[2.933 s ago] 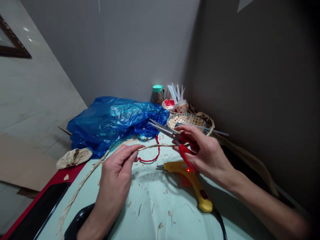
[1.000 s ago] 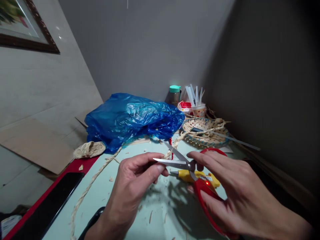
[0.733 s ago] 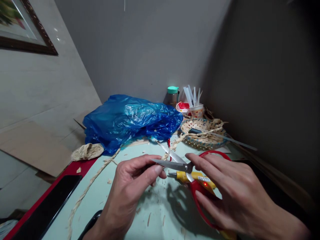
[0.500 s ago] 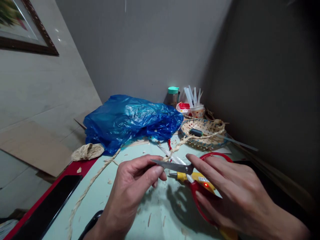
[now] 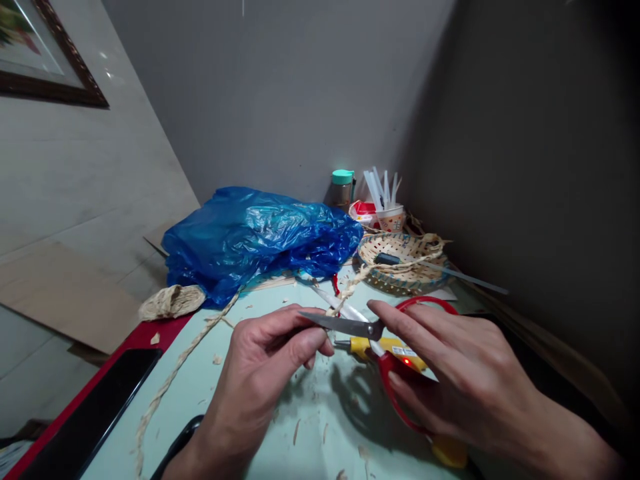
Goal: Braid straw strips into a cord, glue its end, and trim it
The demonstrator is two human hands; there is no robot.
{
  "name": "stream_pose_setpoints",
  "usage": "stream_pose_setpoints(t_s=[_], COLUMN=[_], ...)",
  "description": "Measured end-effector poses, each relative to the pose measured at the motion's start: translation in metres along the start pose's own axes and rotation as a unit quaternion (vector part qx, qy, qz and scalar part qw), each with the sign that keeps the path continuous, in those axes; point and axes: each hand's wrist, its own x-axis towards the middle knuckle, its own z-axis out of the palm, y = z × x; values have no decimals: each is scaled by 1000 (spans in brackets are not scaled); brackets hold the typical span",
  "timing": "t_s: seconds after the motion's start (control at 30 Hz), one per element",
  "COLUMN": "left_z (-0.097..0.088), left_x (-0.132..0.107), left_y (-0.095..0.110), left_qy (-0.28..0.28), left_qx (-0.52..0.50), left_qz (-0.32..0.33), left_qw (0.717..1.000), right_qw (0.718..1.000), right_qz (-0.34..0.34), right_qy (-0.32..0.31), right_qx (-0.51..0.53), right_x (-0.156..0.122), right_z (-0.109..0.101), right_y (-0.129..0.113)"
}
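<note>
With the red-handled scissors (image 5: 350, 326) in its grip, my right hand (image 5: 465, 367) has the fingers through the loops. The blades are spread, the upper one lying across the tips of my left hand (image 5: 275, 367). That hand pinches the near end of a twisted straw cord (image 5: 350, 289), which runs back into a small woven basket (image 5: 367, 251). Whether the blades touch the cord is hidden by the fingers. Under the scissors lies a yellow glue gun (image 5: 360, 346) with a lit red light.
A blue plastic bag (image 5: 260, 233) lies at the back, beside a bundle of cord (image 5: 173, 302). Another straw cord (image 5: 183, 357) runs down the left, near a black phone-like slab (image 5: 107, 407). Behind the basket stand a green-lidded bottle (image 5: 342, 190) and a paper cup (image 5: 391, 219) of white sticks.
The whole view has shifted slightly, so things sit a little further left and higher. My hands, the scissors and the cord keep nearly the same pose.
</note>
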Motion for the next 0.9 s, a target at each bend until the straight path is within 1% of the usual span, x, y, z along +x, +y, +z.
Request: stream_pose_setpoints(t_s=[0.4, 0.57, 0.63, 0.7, 0.77, 0.83, 0.9], left_z=[0, -2, -1, 0, 2, 5, 6], left_x=[0, 3, 2, 1, 0, -1, -1], left_y=[2, -3, -6, -8, -9, -10, -11], left_qy=[7, 7, 3, 1, 14, 35, 47], left_qx=[36, 24, 13, -2, -24, -43, -55], left_qz=[16, 8, 0, -10, -19, -30, -40], left_qw=[999, 1000, 1000, 1000, 999, 998, 997], right_qw=[999, 998, 996, 989, 969, 936, 890], right_qz=[14, 28, 48, 92, 172, 267, 343], right_qy=[2, 10, 15, 29, 47, 59, 62], right_qx=[40, 48, 69, 116, 169, 224, 295], right_x=[-3, -3, -3, -2, 0, 3, 7], right_z=[7, 8, 10, 12, 13, 13, 12], right_y=[-1, -2, -3, -4, -4, -5, -5])
